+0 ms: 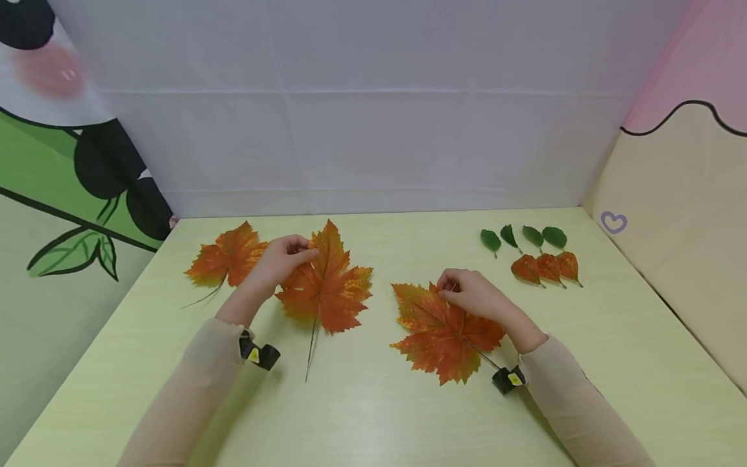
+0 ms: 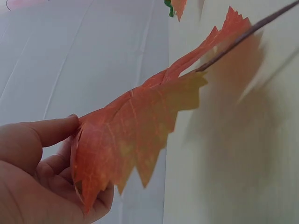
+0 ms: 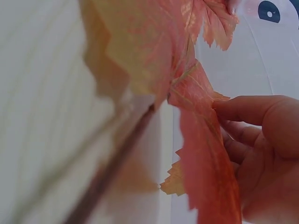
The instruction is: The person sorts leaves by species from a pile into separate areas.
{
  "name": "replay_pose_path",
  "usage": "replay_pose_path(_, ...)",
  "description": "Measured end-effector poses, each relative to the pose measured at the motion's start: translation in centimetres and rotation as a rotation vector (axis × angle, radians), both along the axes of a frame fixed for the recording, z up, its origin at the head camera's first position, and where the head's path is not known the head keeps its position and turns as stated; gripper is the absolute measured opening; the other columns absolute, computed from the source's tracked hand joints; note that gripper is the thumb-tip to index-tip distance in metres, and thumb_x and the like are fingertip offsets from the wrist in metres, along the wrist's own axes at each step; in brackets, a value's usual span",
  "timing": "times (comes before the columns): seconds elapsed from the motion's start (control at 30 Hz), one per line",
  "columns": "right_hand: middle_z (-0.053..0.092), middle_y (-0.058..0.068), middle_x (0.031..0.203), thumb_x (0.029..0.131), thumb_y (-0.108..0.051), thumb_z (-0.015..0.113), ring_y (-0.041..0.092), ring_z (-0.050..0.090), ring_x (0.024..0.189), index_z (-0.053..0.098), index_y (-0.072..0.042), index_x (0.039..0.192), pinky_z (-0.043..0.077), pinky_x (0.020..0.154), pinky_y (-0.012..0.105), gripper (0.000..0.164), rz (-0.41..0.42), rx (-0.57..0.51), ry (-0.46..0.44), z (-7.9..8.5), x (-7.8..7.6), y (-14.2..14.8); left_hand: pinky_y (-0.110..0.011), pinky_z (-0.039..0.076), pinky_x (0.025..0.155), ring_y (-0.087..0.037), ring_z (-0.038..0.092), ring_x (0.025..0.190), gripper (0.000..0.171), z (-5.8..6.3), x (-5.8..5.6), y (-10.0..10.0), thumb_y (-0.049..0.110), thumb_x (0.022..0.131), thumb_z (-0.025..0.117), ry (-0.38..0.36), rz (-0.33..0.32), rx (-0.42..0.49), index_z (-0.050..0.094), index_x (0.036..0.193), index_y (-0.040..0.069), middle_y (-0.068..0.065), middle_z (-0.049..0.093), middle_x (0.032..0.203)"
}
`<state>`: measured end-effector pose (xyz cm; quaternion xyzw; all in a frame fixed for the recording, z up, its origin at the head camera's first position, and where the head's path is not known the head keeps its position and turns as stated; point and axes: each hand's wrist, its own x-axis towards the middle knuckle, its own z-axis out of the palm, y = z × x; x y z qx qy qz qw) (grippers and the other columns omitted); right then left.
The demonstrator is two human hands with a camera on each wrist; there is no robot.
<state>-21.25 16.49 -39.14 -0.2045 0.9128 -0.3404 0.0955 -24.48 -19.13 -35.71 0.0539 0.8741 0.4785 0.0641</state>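
In the head view my left hand [image 1: 280,263] pinches the left edge of an orange maple leaf [image 1: 329,285], whose thin stem points toward me. The left wrist view has this leaf [image 2: 135,130] raised off the table, its shadow beneath. Thumb and fingers of my right hand [image 1: 469,292] pinch the upper edge of a second maple leaf [image 1: 449,340], its stem slanting down to the right. Seen from the right wrist, that leaf [image 3: 201,135] is folded and tilted, with the thumb on its edge. A third maple leaf [image 1: 230,253] lies behind my left hand, partly covered by it.
Several small green leaves [image 1: 532,237] lie at the back right of the pale table [image 1: 362,421]. Just in front of them sit three orange husk-like pieces [image 1: 547,268] in a row. A white cloth wall [image 1: 373,143] stands along the back edge, with printed panels at both sides.
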Motion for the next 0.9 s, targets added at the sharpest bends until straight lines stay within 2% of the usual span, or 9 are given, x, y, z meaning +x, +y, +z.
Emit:
replay_pose_path(0.17, 0.059, 0.003, 0.081, 0.089, -0.01, 0.054, 0.016, 0.049, 0.069, 0.059, -0.007, 0.094, 0.043, 0.062, 0.028, 0.008, -0.001, 0.005, 0.0, 0.0, -0.1, 0.0, -0.032, 0.039, 0.081, -0.024, 0.048, 0.094, 0.035, 0.1, -1.2, -0.7, 0.029, 0.092, 0.052, -0.026, 0.028, 0.02, 0.053, 0.113, 0.001, -0.01, 0.054, 0.105)
replay_pose_path(0.53, 0.059, 0.003, 0.079, 0.089, -0.01, 0.055, 0.015, 0.049, 0.067, 0.059, -0.007, 0.093, 0.042, 0.06, 0.027, 0.006, 0.004, 0.028, 0.021, 1.0, -0.7, -0.5, -0.032, 0.039, 0.083, -0.024, 0.046, 0.096, 0.037, 0.9, -3.3, -2.0, 0.028, 0.094, 0.049, -0.029, 0.076, 0.0, 0.05, 0.118, 0.0, -0.013, 0.051, 0.113)
replay_pose_path(0.73, 0.06, 0.004, 0.081, 0.089, -0.012, 0.055, 0.016, 0.049, 0.068, 0.059, -0.007, 0.094, 0.042, 0.062, 0.027, 0.008, 0.02, 0.062, 0.031, 1.4, -1.9, -0.8, -0.036, 0.038, 0.085, -0.026, 0.045, 0.099, 0.038, 0.7, -5.0, -2.6, 0.026, 0.094, 0.048, -0.048, 0.113, -0.049, 0.05, 0.12, -0.002, -0.016, 0.049, 0.118)
replay_pose_path(0.9, 0.06, 0.004, 0.081, 0.088, -0.013, 0.056, 0.016, 0.048, 0.067, 0.059, -0.006, 0.095, 0.042, 0.062, 0.028, 0.01, 0.017, 0.103, 0.05, 1.8, -3.4, -1.2, -0.037, 0.039, 0.085, -0.026, 0.044, 0.097, 0.038, 0.6, -5.8, -2.7, 0.026, 0.094, 0.049, -0.078, 0.149, -0.046, 0.049, 0.121, -0.001, -0.016, 0.047, 0.119)
